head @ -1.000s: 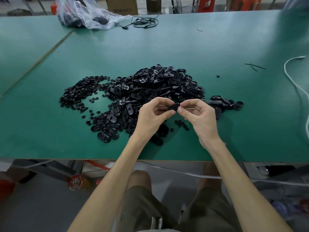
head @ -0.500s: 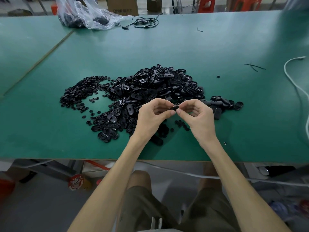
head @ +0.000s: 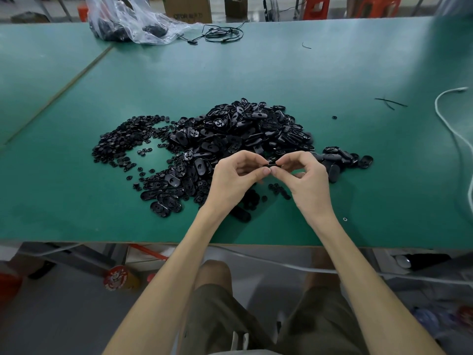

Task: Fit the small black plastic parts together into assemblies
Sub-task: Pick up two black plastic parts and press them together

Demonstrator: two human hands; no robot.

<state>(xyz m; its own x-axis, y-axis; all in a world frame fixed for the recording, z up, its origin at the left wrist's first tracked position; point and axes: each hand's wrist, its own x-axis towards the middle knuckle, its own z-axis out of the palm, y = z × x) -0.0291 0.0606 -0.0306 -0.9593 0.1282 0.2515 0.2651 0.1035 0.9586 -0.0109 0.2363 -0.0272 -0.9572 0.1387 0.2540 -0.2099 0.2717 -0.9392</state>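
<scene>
Fingers (head: 265, 171) of left hand (head: 235, 176) and right hand (head: 305, 179) pinch small black plastic part (head: 272, 163) between them. Judged light, stiff, slick: grip rims, press squarely. Just beyond fingers, heap of black oval plastic shells (head: 243, 129) on green surface (head: 371, 190).

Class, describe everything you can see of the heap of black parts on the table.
The heap is loose, glossy black plastic: oval shells, some with a hole, mounded highest at the far middle; small round pieces spread thin on its left. It lies on the green table, strays around it. The left hand and right hand pinch one piece above its near edge.
</scene>
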